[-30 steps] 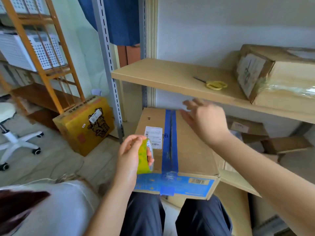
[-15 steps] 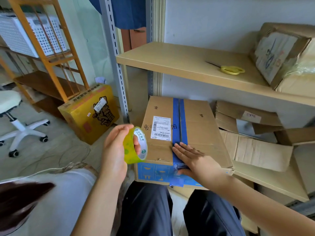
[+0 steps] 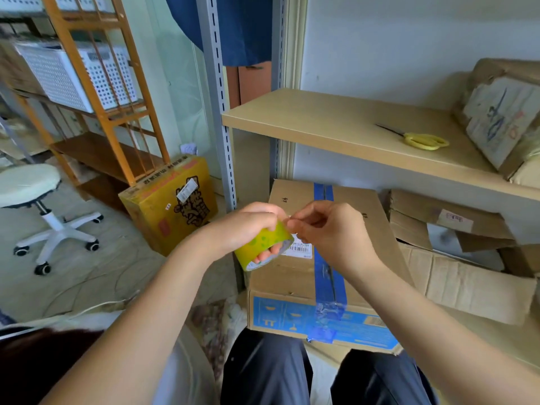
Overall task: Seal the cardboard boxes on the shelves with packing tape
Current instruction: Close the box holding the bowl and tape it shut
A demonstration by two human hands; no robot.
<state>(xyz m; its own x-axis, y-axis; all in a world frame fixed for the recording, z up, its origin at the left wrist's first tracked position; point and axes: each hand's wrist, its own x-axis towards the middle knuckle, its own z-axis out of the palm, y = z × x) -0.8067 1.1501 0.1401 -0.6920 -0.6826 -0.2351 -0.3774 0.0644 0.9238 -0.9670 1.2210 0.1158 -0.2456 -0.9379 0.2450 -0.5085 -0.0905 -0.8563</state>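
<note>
A closed cardboard box (image 3: 277, 273) with a blue tape strip along its top seam and a white label sits on the lower shelf in front of my knees. Above it, my left hand (image 3: 248, 226) grips a yellow-green roll of packing tape (image 3: 264, 244). My right hand (image 3: 327, 229) is at the roll's upper edge, its thumb and fingertips pinching at the tape end. Yellow scissors (image 3: 420, 140) lie on the upper shelf (image 3: 321, 124). A taped box (image 3: 502, 118) stands at that shelf's right end.
Flattened and open cardboard (image 3: 467, 258) fills the lower shelf to the right. A yellow printed box (image 3: 172, 206) sits on the floor by the grey metal upright (image 3: 216, 112). A white stool (image 3: 35, 206) and an orange wooden rack (image 3: 96, 92) with white baskets stand left.
My right hand has lifted off the box's blue tape and come up to the roll. My left hand has raised the roll and moved it rightward over the box.
</note>
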